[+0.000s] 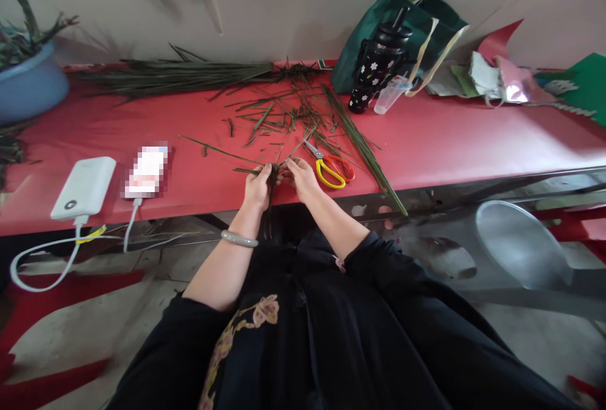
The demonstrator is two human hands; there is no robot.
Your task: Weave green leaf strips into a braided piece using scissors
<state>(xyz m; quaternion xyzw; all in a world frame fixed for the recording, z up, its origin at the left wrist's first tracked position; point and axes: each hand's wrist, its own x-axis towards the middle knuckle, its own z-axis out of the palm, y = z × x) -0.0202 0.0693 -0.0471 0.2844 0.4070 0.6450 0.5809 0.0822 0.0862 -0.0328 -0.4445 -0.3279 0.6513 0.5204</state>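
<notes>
Near the front edge of the red table [199, 189], my left hand [258, 187] is closed on a small bunch of green leaf strips [271, 190]. Long ends stick out to the left and hang down below the fingers. My right hand [302, 177] pinches the strips from the other side, close to the left fingertips. Just right of it lie scissors [337, 170] with one yellow and one red-orange handle loop, blades toward the far left. Cut leaf scraps [288, 113] are scattered beyond my hands. How the strips cross between the fingers is too small to tell.
A bundle of long leaves [189, 78] lies along the wall, another narrow bundle [364, 144] at the right. A power bank [84, 187] and a phone [148, 170] joined by a cable are left. A black flowered tumbler [379, 69], plastic cup [392, 94] and green bag [353, 43] stand behind.
</notes>
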